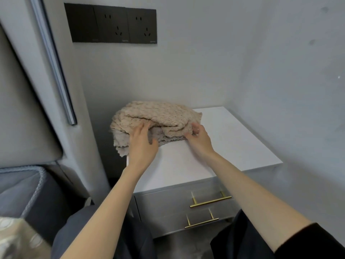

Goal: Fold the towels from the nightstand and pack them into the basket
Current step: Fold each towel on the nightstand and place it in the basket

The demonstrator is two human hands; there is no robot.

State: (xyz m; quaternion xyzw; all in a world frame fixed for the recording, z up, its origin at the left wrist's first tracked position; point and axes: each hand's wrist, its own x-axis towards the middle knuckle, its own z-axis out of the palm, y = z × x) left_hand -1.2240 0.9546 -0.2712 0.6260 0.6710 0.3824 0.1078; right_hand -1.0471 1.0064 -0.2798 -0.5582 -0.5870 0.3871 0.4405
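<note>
A heap of beige, nubbly towels (158, 116) lies on the back left corner of the white nightstand top (224, 143), hanging a little over its left edge. My left hand (142, 143) reaches into the front of the heap, its fingers pushed under a fold of the top towel. My right hand (199, 137) pinches the heap's front right edge between thumb and fingers. No basket is in view.
The nightstand has two grey drawers with brass bar handles (211, 200). A grey wall with a black socket panel (112, 23) stands behind it, and another wall closes in on the right. A padded headboard (24, 109) and grey bedding (22, 193) lie to the left.
</note>
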